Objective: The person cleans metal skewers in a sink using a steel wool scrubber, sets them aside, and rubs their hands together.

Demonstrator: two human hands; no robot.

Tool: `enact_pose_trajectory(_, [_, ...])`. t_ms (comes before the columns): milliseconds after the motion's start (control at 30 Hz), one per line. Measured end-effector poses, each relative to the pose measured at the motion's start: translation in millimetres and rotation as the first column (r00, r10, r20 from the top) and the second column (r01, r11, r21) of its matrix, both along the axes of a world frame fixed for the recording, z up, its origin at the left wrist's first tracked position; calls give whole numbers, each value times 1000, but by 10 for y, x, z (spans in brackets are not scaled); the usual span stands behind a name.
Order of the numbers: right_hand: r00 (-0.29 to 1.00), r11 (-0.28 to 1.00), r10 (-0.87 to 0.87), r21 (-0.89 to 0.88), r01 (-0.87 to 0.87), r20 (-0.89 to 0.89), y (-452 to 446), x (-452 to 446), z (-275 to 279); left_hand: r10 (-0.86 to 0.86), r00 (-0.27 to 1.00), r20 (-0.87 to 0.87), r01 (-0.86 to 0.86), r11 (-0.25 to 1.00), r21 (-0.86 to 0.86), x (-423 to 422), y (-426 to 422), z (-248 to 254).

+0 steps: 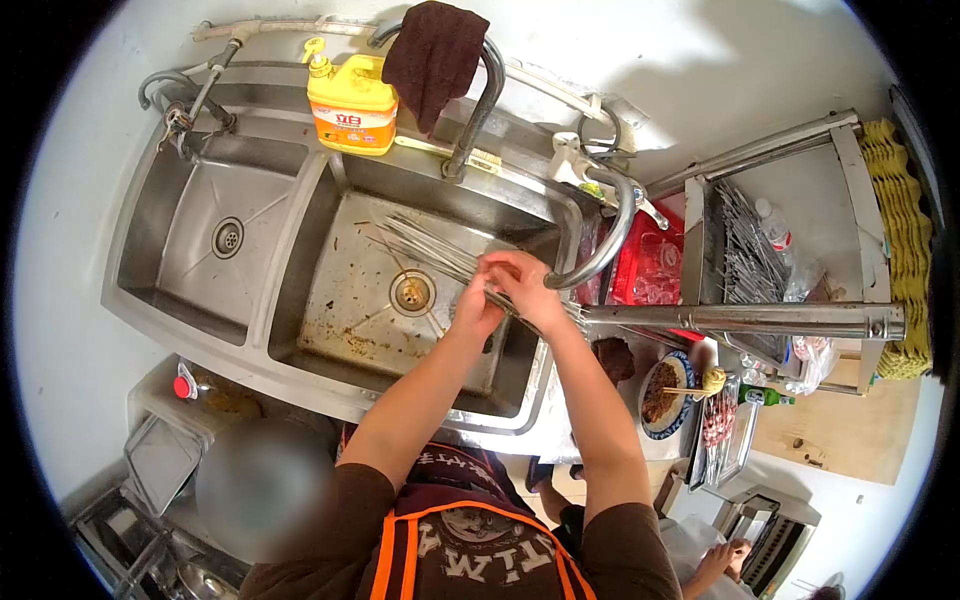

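Over the right basin of the steel sink (330, 290), a bundle of thin metal skewers (430, 245) slants from upper left to lower right. My left hand (477, 308) is closed round the bundle from below. Close beside it, my right hand (522, 285) grips the same skewers with bent fingers. Part of the bundle is hidden behind the hands. Beneath lies the basin's drain (412, 292), with brown food bits scattered around it. A curved grey faucet (615, 235) reaches in just right of my right hand.
A yellow detergent jug (352, 105), a brush (470, 155) and a faucet draped with a brown cloth (435, 60) line the sink's back. Right are a shelf rail (740, 320), more skewers (750, 250), a red basket (650, 260) and a rimmed plate (683, 425). Another person's hands (725, 560) show lower right.
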State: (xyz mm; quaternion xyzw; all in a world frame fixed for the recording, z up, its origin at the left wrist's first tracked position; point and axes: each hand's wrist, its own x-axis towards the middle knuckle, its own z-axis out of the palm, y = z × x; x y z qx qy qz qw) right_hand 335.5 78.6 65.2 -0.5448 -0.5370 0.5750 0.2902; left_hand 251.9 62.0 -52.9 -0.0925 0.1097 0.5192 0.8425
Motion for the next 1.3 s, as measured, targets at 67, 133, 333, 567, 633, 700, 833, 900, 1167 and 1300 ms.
enact_pose_trajectory(67, [921,938,18,312,-150,388,-65,70,303,16,999,-37,-18,998,-60,-7,33,318])
enact_pose_trajectory(133, [745,844,-36,420,-334,666,-129,267,348,24,997,-80,-33,993,-117,-6,40,419])
enact_pose_trajectory(333, [570,949,238,-64,-309,786,-369,432,288,192,981,1,-191,979,-72,109,152,333])
enact_pose_trajectory(567, [-55,869,-166,119,-480,985,-399,427,-295,179,983,42,-175,980,-95,-41,213,644])
enact_pose_trajectory(633, [106,759,-404,398,-516,909,-334,445,-268,189,978,93,-190,982,-4,-75,232,595])
enact_pose_trajectory(700, [80,765,-370,353,-539,925,-386,409,-180,257,966,42,-256,966,-24,-65,247,567])
enact_pose_trajectory(833, [491,897,94,141,-419,866,-373,423,9,161,986,-48,-161,987,7,-76,168,419])
enact_pose_trajectory(900, [950,790,295,-532,-304,-106,-246,465,105,149,988,-31,-148,989,12,-40,81,433])
enact_pose_trajectory(1167, [866,976,143,80,-205,478,-573,477,-376,30,992,-126,-11,989,148,-93,-45,451])
enact_pose_trajectory(1300, [328,945,69,44,-323,942,-684,451,-122,121,989,-85,-119,992,32,-44,53,423])
